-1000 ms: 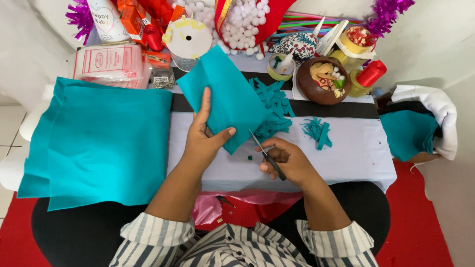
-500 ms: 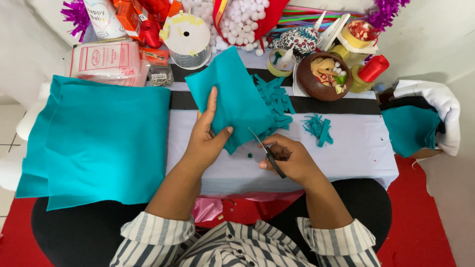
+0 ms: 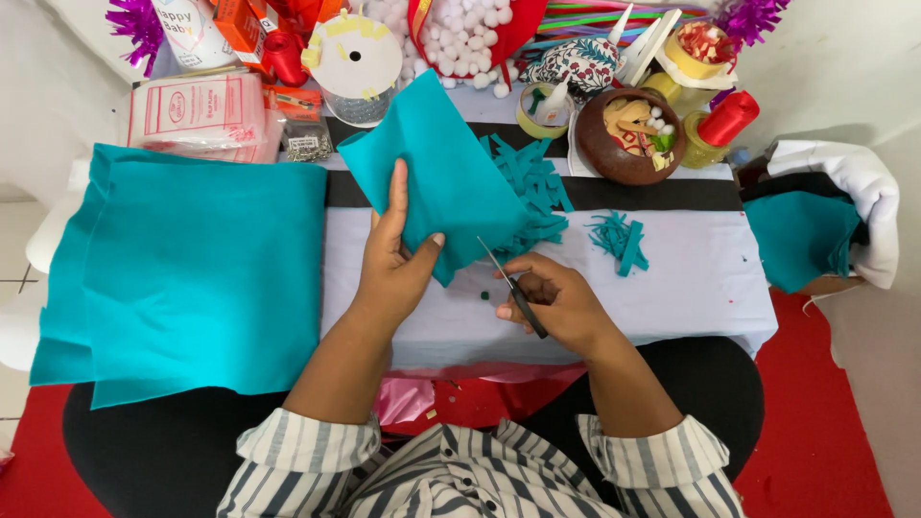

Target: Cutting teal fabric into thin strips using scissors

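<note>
Left hand is up on the teal felt piece, fingers flat behind it and the thumb pinched over its lower edge, so the sheet stands tilted above the white table. That felt piece is our landmark. Right at its lower corner sits the right hand, curled closed around the handles of small scissors; the slim blades point up and touch the felt's lower right edge. How far the blades are parted I cannot tell, they read as one thin line.

Just right of the felt piece, a heap of teal felt strips lies on the black band of the table, partly tucked behind the sheet. Further right of it, a smaller cluster of strips rests on the white surface. Up and to the right of the felt piece stands a brown bowl with small trinkets, and beside that a red spool.

Left of the felt piece, a big folded sheet of teal felt drapes over the table's end. Above the felt piece, a round white ribbon reel and a pile of white pompoms. Far right of the felt piece, another teal fabric piece hangs over a white-covered seat.
</note>
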